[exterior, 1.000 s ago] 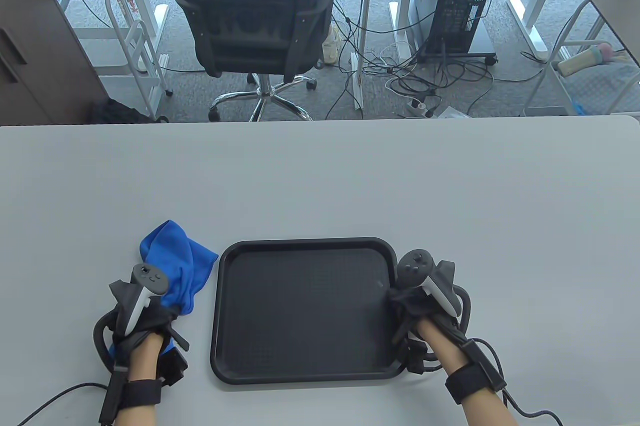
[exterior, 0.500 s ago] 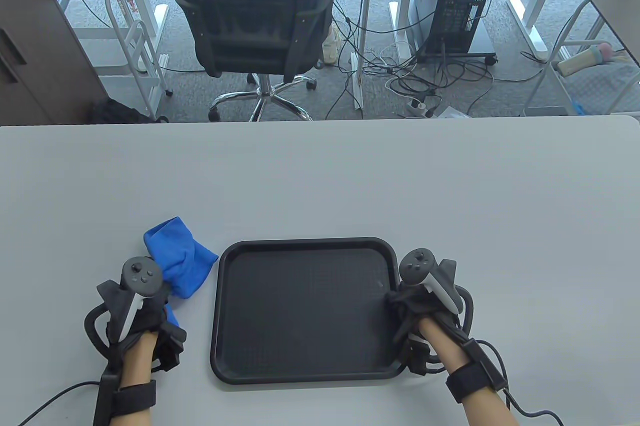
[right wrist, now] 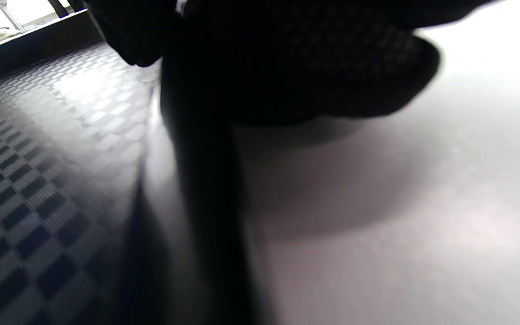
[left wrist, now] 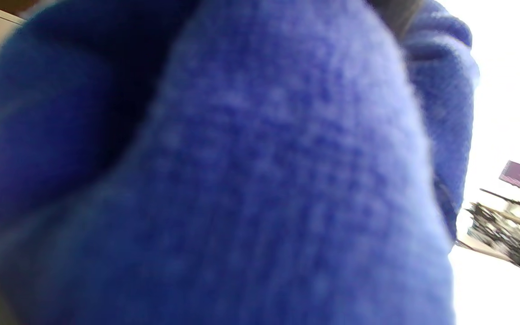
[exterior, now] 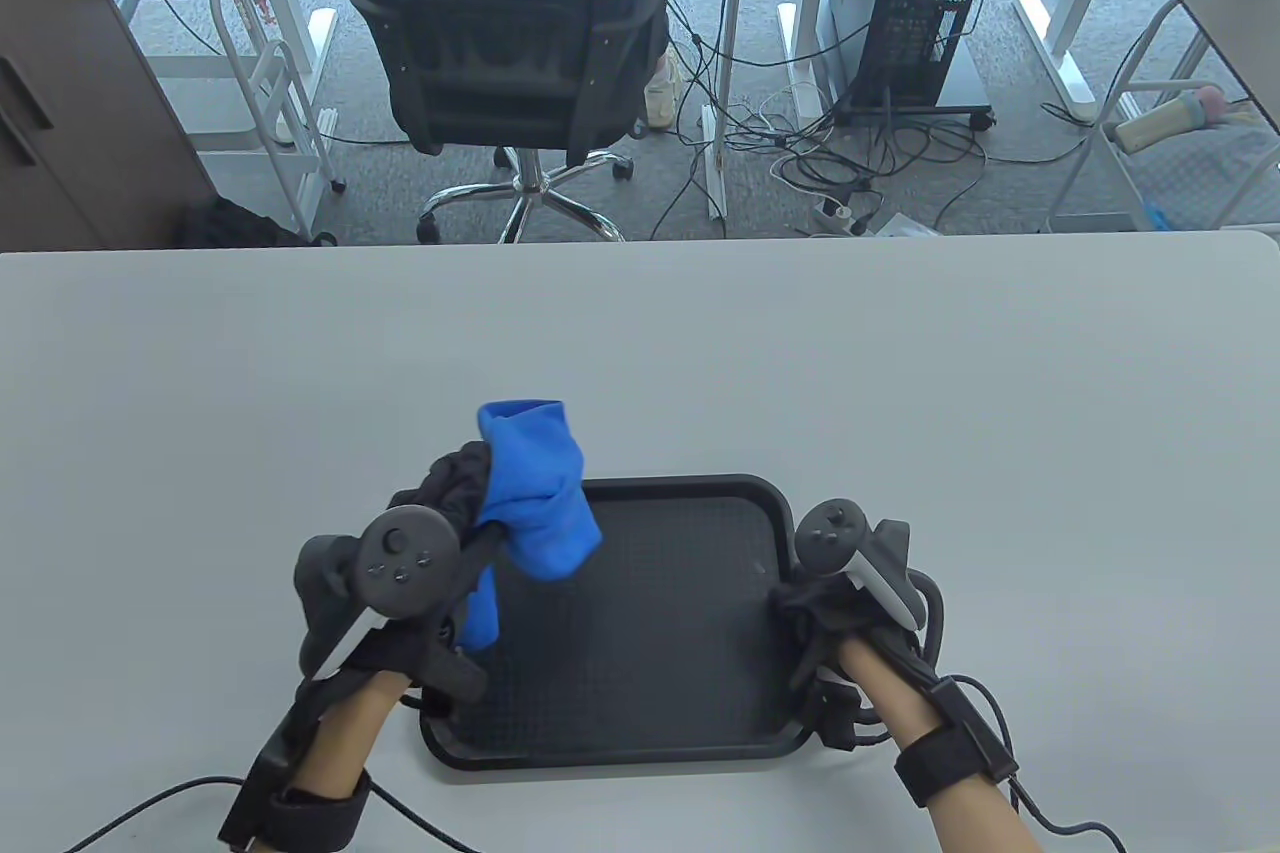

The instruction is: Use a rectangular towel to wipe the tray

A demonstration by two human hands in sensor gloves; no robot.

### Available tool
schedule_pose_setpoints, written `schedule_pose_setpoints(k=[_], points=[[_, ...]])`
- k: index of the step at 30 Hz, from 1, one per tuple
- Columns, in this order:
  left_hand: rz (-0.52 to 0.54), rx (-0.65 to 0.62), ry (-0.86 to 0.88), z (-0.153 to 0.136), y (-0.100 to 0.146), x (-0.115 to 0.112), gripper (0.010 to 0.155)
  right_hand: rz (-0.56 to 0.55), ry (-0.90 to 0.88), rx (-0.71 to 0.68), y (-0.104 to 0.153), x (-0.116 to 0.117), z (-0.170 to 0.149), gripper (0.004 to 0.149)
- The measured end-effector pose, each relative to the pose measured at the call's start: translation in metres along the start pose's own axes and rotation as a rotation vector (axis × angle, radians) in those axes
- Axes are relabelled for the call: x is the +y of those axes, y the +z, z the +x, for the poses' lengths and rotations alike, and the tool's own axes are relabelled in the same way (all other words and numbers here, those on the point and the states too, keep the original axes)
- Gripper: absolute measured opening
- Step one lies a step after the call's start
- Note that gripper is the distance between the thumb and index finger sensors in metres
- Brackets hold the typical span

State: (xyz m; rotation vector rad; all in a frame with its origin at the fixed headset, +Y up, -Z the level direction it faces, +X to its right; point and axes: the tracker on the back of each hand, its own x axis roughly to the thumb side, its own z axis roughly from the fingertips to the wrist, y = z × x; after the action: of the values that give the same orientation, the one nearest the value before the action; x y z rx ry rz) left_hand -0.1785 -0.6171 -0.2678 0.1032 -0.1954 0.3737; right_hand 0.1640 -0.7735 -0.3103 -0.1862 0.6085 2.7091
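- Gripping the bunched blue towel (exterior: 535,483), the left hand (exterior: 440,533) carries it in the air above the tray's left half; its fingers are wrapped tight around the cloth, which bulges upward out of the fist and trails a fold below it.
- Judging by the task, the towel is held as a wad so it can be pressed down as a pad and swept across the tray's floor; it hangs clear of the tray, so wiping is not yet begun.
- The black tray (exterior: 660,693) lies flat on the grey worktop (exterior: 640,343), and the towel is over it, not on it.
- The right hand (exterior: 845,598) rests at the tray's right rim, fingers curled down onto the edge, holding nothing but the rim itself; this reads as bracing, so the tray does not slide under the strokes.
- The table view alone gives the layout: both hands, the whole tray, the towel's height above it.
- The left wrist view is almost filled by blurred blue towel (left wrist: 260,180), which confirms the cloth sits against the palm but shows nothing of the tray.
- The right wrist view shows what the table view cannot: the tray's (right wrist: 39,189) checkered texture close up, and dark gloved fingers (right wrist: 287,58) straddling rim and worktop (right wrist: 422,203).
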Motion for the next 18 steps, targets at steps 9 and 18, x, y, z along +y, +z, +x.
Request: schedule_pose_setpoints(k=[9,18], points=[[-0.138,-0.137,-0.191,0.074,-0.063,-0.076,0.063,0.004,0.003,0.008,0.000,0.000,0.001,0.049],[-0.342,-0.271,-0.539,0.105,-0.090,-0.177,0.060,0.012,0.007,0.013,0.001,0.001,0.003,0.049]])
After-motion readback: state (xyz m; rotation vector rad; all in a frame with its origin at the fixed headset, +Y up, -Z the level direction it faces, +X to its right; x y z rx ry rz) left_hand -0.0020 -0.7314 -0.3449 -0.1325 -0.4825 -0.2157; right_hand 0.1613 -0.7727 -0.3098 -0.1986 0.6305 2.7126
